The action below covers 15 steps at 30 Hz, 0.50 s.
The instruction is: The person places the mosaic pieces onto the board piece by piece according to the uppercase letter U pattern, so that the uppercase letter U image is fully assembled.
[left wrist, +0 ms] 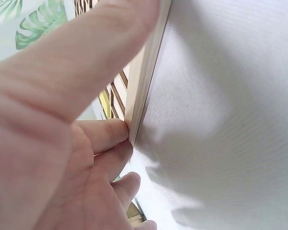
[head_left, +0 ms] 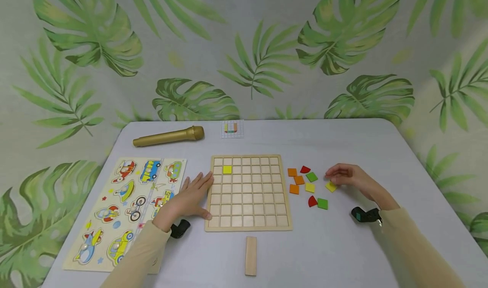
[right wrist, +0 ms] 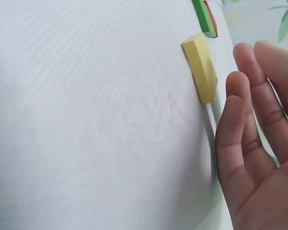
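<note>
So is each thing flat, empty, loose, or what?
Grid board: one yellow tile in place, other visible squares empty
Left hand: fingers spread, touching the grid board
Right hand: fingers bent, near a loose yellow tile
Another yellow tile: loose
Orange tiles: loose
Red tiles: loose
Green tiles: loose
Microphone: lying on its side
Picture card: flat
Wooden block: flat
Vehicle puzzle: flat, partly hidden

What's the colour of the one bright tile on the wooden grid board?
Yellow: the tile on the grid board shows best in the head view.
</note>
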{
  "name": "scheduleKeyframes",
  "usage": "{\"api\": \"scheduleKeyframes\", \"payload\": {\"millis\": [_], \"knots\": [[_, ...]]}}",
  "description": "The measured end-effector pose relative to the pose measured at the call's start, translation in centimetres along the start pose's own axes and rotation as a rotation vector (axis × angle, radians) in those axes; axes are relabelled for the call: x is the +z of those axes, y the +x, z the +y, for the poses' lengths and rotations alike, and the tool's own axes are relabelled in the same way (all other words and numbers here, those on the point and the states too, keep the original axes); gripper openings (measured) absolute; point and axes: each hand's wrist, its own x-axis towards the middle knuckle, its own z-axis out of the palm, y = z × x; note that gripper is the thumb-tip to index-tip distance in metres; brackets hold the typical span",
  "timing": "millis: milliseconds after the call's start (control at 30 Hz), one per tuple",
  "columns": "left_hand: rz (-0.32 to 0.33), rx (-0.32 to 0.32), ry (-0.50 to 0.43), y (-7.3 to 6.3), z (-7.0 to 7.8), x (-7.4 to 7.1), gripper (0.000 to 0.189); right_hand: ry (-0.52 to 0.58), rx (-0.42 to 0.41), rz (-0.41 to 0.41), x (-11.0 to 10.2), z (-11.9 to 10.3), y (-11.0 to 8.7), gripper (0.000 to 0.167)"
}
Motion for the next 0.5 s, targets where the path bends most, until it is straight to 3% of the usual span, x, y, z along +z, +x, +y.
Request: {"api": "scheduleKeyframes", "payload": {"millis": [333, 500], "knots": [[0.0, 0.001, 0.0, -0.01, -0.06, 0.06, 0.112, -0.108, -0.054, -0.01, 0.43, 0.07, -0.45, 0.022], [-0.004, -0.003, -0.003, 0.0, -0.02, 0.02, 0.111, -0.213, -0.093, -0.001, 0.8, 0.31, -0.5, 0.02]]}}
